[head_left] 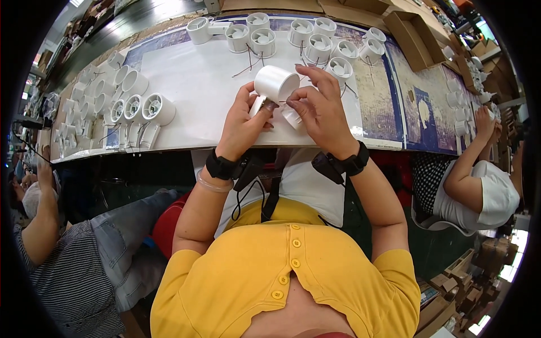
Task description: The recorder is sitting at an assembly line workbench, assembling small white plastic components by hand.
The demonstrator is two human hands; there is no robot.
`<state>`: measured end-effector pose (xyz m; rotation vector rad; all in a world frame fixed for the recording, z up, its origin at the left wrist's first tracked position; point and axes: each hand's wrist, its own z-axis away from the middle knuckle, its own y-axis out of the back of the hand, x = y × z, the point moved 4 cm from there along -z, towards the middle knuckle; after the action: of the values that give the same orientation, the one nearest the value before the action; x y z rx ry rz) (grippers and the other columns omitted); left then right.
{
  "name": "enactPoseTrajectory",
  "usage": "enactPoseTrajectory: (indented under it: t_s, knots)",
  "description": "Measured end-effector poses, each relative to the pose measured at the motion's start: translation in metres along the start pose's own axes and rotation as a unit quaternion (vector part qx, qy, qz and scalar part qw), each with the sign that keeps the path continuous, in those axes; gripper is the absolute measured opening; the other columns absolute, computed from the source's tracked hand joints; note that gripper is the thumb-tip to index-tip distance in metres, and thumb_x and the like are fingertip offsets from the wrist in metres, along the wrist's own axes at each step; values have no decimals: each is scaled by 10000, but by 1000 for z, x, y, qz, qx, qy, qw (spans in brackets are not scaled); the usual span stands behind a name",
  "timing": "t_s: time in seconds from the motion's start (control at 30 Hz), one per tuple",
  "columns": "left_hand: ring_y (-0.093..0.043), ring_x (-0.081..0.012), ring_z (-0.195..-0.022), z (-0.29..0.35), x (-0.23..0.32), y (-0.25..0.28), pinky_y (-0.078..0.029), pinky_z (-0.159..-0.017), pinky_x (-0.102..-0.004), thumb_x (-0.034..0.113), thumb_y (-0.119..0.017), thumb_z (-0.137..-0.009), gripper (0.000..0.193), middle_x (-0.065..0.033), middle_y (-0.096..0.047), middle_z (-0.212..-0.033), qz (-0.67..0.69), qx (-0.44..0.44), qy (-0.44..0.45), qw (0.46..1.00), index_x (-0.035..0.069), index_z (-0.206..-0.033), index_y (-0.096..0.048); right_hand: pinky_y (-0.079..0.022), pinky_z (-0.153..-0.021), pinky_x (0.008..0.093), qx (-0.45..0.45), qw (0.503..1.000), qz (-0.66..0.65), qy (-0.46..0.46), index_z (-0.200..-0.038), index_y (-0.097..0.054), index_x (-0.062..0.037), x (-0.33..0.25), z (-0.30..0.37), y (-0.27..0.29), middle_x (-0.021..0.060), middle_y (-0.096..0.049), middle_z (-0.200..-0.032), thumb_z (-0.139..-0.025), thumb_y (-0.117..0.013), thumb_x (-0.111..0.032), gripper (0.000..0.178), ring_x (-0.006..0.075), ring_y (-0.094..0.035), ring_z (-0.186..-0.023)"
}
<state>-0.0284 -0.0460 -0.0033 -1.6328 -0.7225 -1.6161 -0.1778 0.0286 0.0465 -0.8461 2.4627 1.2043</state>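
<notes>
My left hand (pixel 241 123) is closed on the handle of a white handheld fan housing (pixel 274 81), whose round drum stands above my fingers. Close to the drum's lower right side, my right hand (pixel 327 110) has its thumb and index finger pinched together. A thin dark line, perhaps a wire, runs at those fingertips; what they grip is too small to make out. Just below the pinch sits another white rounded part (pixel 292 118), partly covered by my right hand. Black bands circle both wrists.
Several white fan units (pixel 263 42) with loose wires stand along the table's far side, beside a housing with a handle (pixel 198 31). More housings (pixel 158 109) crowd the left. An open cardboard box (pixel 414 42) lies far right. People sit on both sides.
</notes>
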Motion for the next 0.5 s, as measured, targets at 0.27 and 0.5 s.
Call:
enactPoseTrajectory:
  t_s: [0.27, 0.5]
  knots:
    - [-562, -122, -950, 4, -5, 2, -504, -755, -250, 54, -568, -915, 482, -82, -534, -1172, 71, -45, -82, 993, 55, -1343, -348, -344, -1011, 416, 34, 999, -25, -24, -876, -639, -55, -7, -3, -5, 101, -498, -1306, -793, -675, -62, 91, 327, -424, -1208]
    - [-573, -147, -919, 4, -7, 5, -506, -761, -277, 41, -565, -909, 471, -80, -534, -1154, 126, -87, -81, 985, 45, -1335, -364, -346, -1017, 413, 20, 997, -70, -35, -883, -674, -43, -13, -2, -7, 109, -489, -1308, -757, -686, -57, 128, 326, -409, -1215]
